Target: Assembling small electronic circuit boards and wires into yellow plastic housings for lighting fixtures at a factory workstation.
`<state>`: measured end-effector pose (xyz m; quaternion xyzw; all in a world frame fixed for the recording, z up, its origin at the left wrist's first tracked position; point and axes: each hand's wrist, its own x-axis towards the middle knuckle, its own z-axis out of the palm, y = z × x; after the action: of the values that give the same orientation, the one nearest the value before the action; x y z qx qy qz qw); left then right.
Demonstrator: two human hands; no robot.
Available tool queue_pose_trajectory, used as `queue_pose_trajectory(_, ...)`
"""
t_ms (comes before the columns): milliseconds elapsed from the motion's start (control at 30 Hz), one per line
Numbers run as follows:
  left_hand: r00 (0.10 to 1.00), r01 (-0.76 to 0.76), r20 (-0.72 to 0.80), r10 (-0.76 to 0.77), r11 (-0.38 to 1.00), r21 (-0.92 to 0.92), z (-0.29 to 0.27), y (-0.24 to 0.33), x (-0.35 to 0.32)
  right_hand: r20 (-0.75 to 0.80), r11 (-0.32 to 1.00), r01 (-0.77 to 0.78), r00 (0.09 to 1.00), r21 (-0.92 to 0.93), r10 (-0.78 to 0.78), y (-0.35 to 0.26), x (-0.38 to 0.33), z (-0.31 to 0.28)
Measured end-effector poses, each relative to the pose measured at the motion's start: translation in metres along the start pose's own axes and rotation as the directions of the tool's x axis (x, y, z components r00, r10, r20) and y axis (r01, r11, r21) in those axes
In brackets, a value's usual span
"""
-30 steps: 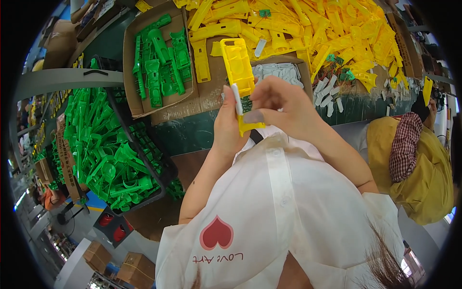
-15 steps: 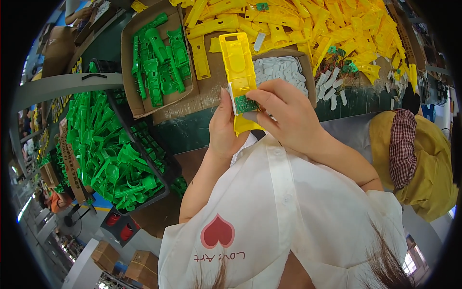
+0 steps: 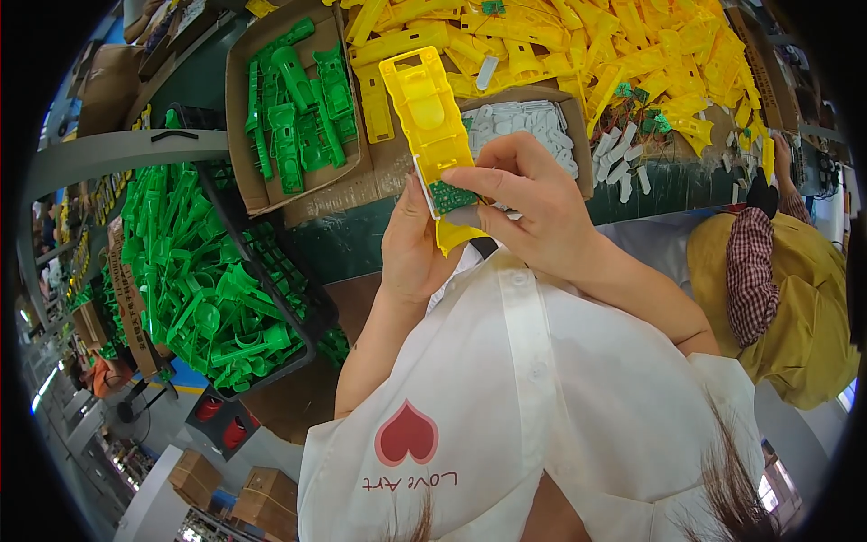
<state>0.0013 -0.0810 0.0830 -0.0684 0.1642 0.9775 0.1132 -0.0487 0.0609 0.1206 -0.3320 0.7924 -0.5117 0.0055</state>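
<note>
A long yellow plastic housing half (image 3: 432, 113), open side up, is held in front of me over the bench edge. My left hand (image 3: 408, 239) grips its lower left side, thumb along a white strip (image 3: 424, 190) on the housing's edge. At the lower end a small green circuit board (image 3: 453, 197) sits in or against the housing. My right hand (image 3: 533, 203) has its index finger and thumb on that board, the fingertips pressing at its upper and lower parts. My right fingers partly cover the board, so how it is seated is hidden.
Beyond lie heaped yellow housings (image 3: 668, 54), a carton of white pieces (image 3: 585, 135) and loose wired boards (image 3: 655, 122). A carton with green housings (image 3: 237, 117) stands at left, above a black crate (image 3: 312, 357) heaped with green parts (image 3: 212, 289). At right sits another person (image 3: 786, 289).
The yellow housing has tilted, its far end swinging left and slightly up. My left hand shifted left with it; my right fingers stay on the board. The neighbour's hand has appeared at right.
</note>
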Motion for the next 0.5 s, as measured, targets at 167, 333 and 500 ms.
queue_pose_trajectory(167, 0.99, 0.038, -0.143, -0.011, 0.981, 0.188, 0.006, -0.004, -0.002, -0.01, 0.999, -0.044, 0.999, -0.021, 0.044, 0.001, -0.003, 0.007)
queue_pose_trajectory(333, 0.995, 0.023, -0.096, -0.001, 0.974, 0.226, 0.008, -0.009, -0.004, -0.056, 0.999, -0.041, 0.998, -0.027, 0.039, 0.0, -0.003, 0.011)
queue_pose_trajectory(500, 0.991, 0.051, -0.136, -0.011, 0.953, 0.299, 0.004, -0.004, -0.003, -0.041, 0.999, -0.047, 0.998, 0.001, 0.047, 0.01, -0.005, 0.011)
